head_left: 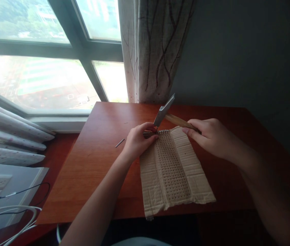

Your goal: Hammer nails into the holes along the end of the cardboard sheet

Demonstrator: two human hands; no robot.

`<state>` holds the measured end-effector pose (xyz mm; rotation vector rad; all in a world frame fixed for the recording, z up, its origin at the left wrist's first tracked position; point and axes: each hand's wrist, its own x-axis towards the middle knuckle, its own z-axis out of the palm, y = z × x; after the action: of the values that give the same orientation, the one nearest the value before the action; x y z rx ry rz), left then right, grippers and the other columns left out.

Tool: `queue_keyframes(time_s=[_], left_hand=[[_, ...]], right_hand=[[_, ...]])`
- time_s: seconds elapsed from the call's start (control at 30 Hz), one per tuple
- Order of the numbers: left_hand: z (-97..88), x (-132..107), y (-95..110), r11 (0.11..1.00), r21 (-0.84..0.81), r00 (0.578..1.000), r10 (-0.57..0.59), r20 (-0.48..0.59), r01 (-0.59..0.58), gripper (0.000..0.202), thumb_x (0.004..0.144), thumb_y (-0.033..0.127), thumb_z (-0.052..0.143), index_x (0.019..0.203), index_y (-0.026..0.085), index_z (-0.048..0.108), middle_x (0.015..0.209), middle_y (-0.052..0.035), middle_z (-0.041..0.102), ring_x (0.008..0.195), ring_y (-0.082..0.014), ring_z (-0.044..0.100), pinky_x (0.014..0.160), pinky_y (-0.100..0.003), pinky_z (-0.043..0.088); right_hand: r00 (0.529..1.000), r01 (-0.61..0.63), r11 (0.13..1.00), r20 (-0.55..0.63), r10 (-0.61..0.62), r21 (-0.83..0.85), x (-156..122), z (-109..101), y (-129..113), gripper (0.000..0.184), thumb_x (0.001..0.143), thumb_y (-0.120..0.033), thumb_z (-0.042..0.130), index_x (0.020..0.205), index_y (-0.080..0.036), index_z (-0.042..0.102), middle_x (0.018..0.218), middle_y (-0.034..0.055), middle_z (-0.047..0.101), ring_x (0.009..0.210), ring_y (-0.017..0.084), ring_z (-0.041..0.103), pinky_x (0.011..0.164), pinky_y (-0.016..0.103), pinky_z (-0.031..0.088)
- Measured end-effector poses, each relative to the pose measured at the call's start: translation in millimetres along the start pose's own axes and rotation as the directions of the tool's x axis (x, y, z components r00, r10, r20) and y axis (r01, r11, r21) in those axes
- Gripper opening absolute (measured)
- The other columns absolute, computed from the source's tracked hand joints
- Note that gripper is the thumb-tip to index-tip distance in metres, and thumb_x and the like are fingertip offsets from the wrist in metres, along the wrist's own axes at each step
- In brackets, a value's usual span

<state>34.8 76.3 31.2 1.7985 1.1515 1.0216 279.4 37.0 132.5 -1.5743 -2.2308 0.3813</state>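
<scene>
My right hand (208, 133) is wrapped round the wooden handle of a hammer (164, 111), its grey metal head tilted above the far edge of a cardboard sheet (174, 167). The sheet lies on the table with rows of small holes down its middle band. At that far edge, the thumb and fingers of my left hand (140, 138) are pinched together on a thin upright nail (156, 130), mostly hidden by the fingertips. The hammer's lower face is right over it; whether they touch I cannot tell. Left of my left hand lies a loose nail (119, 142).
The reddish-brown wooden table (91, 177) reaches to the window (58, 78) and a patterned curtain (157, 51). Another curtain (9, 133) hangs at the left. Below it are a wall socket (0, 182) and white cables (29, 218) beside the table edge.
</scene>
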Motion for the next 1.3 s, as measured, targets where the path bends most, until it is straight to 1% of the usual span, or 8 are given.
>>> queue_keyframes(time_s=[0.07, 0.13, 0.33, 0.57, 0.73, 0.93, 1.13, 1.3], left_hand=[[0.0, 0.0, 0.6, 1.000, -0.015, 1.000, -0.010, 0.011, 0.010, 0.025, 0.081, 0.021, 0.073, 0.105, 0.020, 0.071, 0.100, -0.0042, 0.077, 0.088, -0.0178, 0.074, 0.083, -0.032, 0.063], [0.0, -0.2, 1.1, 1.000, -0.024, 1.000, -0.017, 0.015, 0.017, 0.025, 0.080, 0.021, 0.073, 0.105, 0.020, 0.071, 0.099, -0.0044, 0.077, 0.088, -0.0182, 0.074, 0.083, -0.033, 0.063], [0.8, -0.7, 1.9, 0.997, -0.065, 1.000, -0.031, 0.006, 0.031, 0.025, 0.080, 0.020, 0.074, 0.104, 0.019, 0.071, 0.099, -0.0058, 0.077, 0.088, -0.0188, 0.075, 0.084, -0.033, 0.063], [-0.1, -0.5, 1.6, 0.997, -0.078, 1.000, -0.020, 0.022, 0.021, 0.033, 0.079, 0.018, 0.073, 0.112, 0.020, 0.070, 0.101, -0.0053, 0.076, 0.093, -0.0194, 0.073, 0.086, -0.034, 0.062], [-0.7, -0.6, 2.9, 0.995, -0.088, 0.999, -0.047, 0.018, 0.048, 0.033, 0.079, 0.018, 0.075, 0.112, 0.019, 0.069, 0.099, -0.0051, 0.076, 0.089, -0.0184, 0.073, 0.084, -0.033, 0.062], [-0.8, -0.2, 0.7, 0.995, -0.092, 0.999, -0.021, 0.030, 0.023, 0.034, 0.080, 0.017, 0.073, 0.114, 0.019, 0.070, 0.103, -0.0055, 0.076, 0.096, -0.0198, 0.072, 0.087, -0.034, 0.061], [0.4, -0.1, -2.4, 0.992, -0.116, 0.998, -0.033, 0.045, 0.038, 0.032, 0.081, 0.019, 0.072, 0.113, 0.019, 0.069, 0.105, -0.0064, 0.076, 0.097, -0.0207, 0.073, 0.089, -0.036, 0.061], [-0.2, -0.5, 0.4, 0.992, -0.121, 0.999, -0.032, 0.044, 0.037, 0.029, 0.081, 0.018, 0.072, 0.110, 0.018, 0.070, 0.105, -0.0062, 0.076, 0.096, -0.0203, 0.073, 0.089, -0.036, 0.061]], right_hand=[[0.998, -0.019, 1.000, 0.054, 0.018, 0.005, 0.7, 3.9, 0.2, 0.040, 0.098, -0.047, 0.054, 0.067, -0.023, 0.049, 0.057, -0.0022, 0.056, 0.051, 0.013, 0.049, 0.053, 0.032, 0.029], [0.997, -0.023, 1.000, 0.074, 0.023, -0.001, 0.8, 4.9, 0.3, 0.039, 0.099, -0.047, 0.053, 0.068, -0.023, 0.050, 0.059, -0.0022, 0.057, 0.052, 0.013, 0.050, 0.053, 0.031, 0.030], [1.000, -0.016, 1.000, 0.013, 0.016, -0.019, -1.4, 0.3, -0.9, 0.042, 0.098, -0.049, 0.053, 0.067, -0.022, 0.045, 0.056, -0.0025, 0.053, 0.050, 0.013, 0.046, 0.054, 0.032, 0.028], [0.984, -0.065, 0.990, 0.159, 0.085, -0.125, -2.1, 3.0, -5.8, 0.033, 0.100, -0.045, 0.048, 0.078, -0.022, 0.057, 0.072, 0.0022, 0.065, 0.065, 0.018, 0.058, 0.061, 0.033, 0.032], [0.988, -0.072, 0.990, 0.127, 0.088, -0.125, -3.5, 1.6, -6.5, 0.036, 0.100, -0.048, 0.046, 0.076, -0.022, 0.054, 0.067, 0.0011, 0.062, 0.062, 0.017, 0.057, 0.059, 0.032, 0.030], [0.978, -0.074, 0.980, 0.179, 0.108, -0.186, -1.9, 9.0, -5.4, 0.031, 0.100, -0.044, 0.045, 0.084, -0.022, 0.060, 0.077, 0.0039, 0.068, 0.071, 0.020, 0.063, 0.063, 0.033, 0.033], [0.983, -0.066, 0.987, 0.159, 0.090, -0.149, -2.0, 11.2, -4.6, 0.031, 0.100, -0.043, 0.047, 0.080, -0.022, 0.056, 0.075, 0.0031, 0.067, 0.068, 0.018, 0.061, 0.063, 0.032, 0.034], [0.983, -0.055, 0.985, 0.165, 0.083, -0.163, -1.9, 16.8, -1.8, 0.027, 0.100, -0.041, 0.048, 0.085, -0.022, 0.059, 0.077, 0.0034, 0.068, 0.071, 0.019, 0.064, 0.065, 0.032, 0.035]])
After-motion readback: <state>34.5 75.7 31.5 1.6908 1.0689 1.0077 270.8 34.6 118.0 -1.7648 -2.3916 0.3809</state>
